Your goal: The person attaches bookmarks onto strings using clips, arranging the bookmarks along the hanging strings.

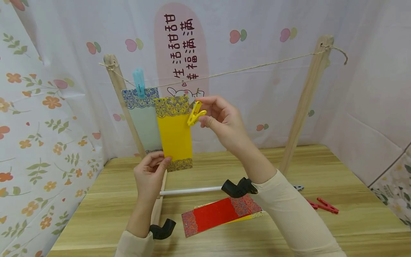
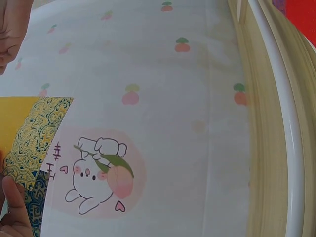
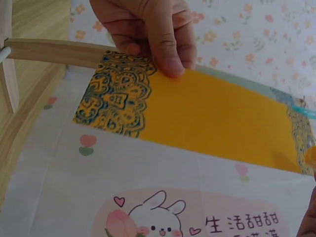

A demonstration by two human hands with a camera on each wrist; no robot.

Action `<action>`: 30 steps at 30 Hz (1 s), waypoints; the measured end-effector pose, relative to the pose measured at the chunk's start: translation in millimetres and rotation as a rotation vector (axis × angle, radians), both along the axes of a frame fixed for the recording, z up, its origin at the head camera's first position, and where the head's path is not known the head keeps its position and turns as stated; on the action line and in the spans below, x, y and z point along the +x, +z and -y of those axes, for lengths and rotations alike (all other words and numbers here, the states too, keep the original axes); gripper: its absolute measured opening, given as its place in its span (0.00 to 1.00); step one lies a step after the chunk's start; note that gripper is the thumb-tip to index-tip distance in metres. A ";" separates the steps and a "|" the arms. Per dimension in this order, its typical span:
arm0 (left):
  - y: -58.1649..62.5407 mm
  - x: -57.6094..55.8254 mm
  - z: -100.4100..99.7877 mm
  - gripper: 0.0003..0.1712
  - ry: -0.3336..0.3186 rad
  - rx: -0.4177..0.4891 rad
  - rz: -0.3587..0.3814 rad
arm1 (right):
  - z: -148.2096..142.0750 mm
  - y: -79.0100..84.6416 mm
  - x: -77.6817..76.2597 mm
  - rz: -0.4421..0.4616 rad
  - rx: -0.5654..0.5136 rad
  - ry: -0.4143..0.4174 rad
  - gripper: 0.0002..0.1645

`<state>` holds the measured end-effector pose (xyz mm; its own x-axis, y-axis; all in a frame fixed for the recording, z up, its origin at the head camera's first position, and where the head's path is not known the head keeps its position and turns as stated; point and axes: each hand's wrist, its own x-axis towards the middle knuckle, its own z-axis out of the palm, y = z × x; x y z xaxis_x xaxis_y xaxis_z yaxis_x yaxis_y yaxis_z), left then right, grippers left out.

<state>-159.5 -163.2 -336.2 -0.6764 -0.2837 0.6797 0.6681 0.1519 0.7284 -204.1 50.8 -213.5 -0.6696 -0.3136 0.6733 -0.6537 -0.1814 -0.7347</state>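
Note:
My left hand (image 1: pixel 149 176) pinches a yellow card (image 1: pixel 176 137) with patterned bands by its lower left edge, thumb in front. The card stands upright, its top edge a little below the string (image 1: pixel 244 68) in the head view. At its upper right edge, my right hand (image 1: pixel 224 123) holds a yellow clothespin (image 1: pixel 195 114) between thumb and fingers. Whether the clothespin touches the card cannot be told. Behind, a pale card (image 1: pixel 144 125) with blue bands hangs from the string by a light blue clothespin (image 1: pixel 139 82). The right wrist view shows the yellow card (image 3: pixel 212 118) lengthwise.
Two wooden posts (image 1: pixel 302 107) carry the string, and a white rod (image 1: pixel 192 190) runs low between them. Red and yellow cards (image 1: pixel 215 216) lie on the wooden table (image 1: pixel 96 214). Red clothespins (image 1: pixel 327 206) and a grey one (image 1: pixel 299 187) lie at right, partly behind my sleeve.

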 end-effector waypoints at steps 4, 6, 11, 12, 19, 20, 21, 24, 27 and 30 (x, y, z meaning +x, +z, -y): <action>1.0 -1.3 -3.9 0.07 -0.002 0.008 0.003 | 6.2 5.9 -0.4 0.000 -0.036 -0.013 0.21; 1.8 -1.7 -6.2 0.07 0.005 0.006 0.014 | 8.9 8.6 -0.7 -0.004 -0.053 -0.019 0.21; 3.8 -3.2 -9.4 0.08 0.029 0.016 0.031 | 15.2 18.8 -0.8 -0.056 -0.079 -0.030 0.20; 4.3 -3.6 -9.7 0.08 0.030 0.020 0.029 | 16.5 21.4 -0.7 -0.073 -0.082 -0.031 0.20; 6.2 -6.3 -13.2 0.09 0.005 0.027 -0.017 | 23.8 34.6 0.6 -0.121 -0.116 -0.027 0.17; 6.3 -6.5 -13.7 0.09 0.001 0.027 -0.020 | 24.5 35.4 0.7 -0.124 -0.119 -0.031 0.17; 6.4 -6.6 -14.2 0.09 -0.001 0.029 -0.021 | 25.1 36.1 0.5 -0.129 -0.121 -0.035 0.17; 7.2 -6.8 -15.4 0.10 0.000 0.039 -0.021 | 27.2 38.5 -0.6 -0.152 -0.128 -0.052 0.16; 8.6 -6.9 -15.8 0.10 0.009 0.046 -0.023 | 30.0 41.6 -2.1 -0.166 -0.143 -0.057 0.14; 10.0 -6.6 -15.4 0.11 0.021 0.049 -0.025 | 33.9 44.8 -3.1 -0.167 -0.168 -0.048 0.13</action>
<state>-166.1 -147.8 -326.2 -0.6533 -0.3311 0.6809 0.6829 0.1305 0.7187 -207.1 16.9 -168.7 -0.5558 -0.1580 0.8161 -0.7747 -0.2577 -0.5775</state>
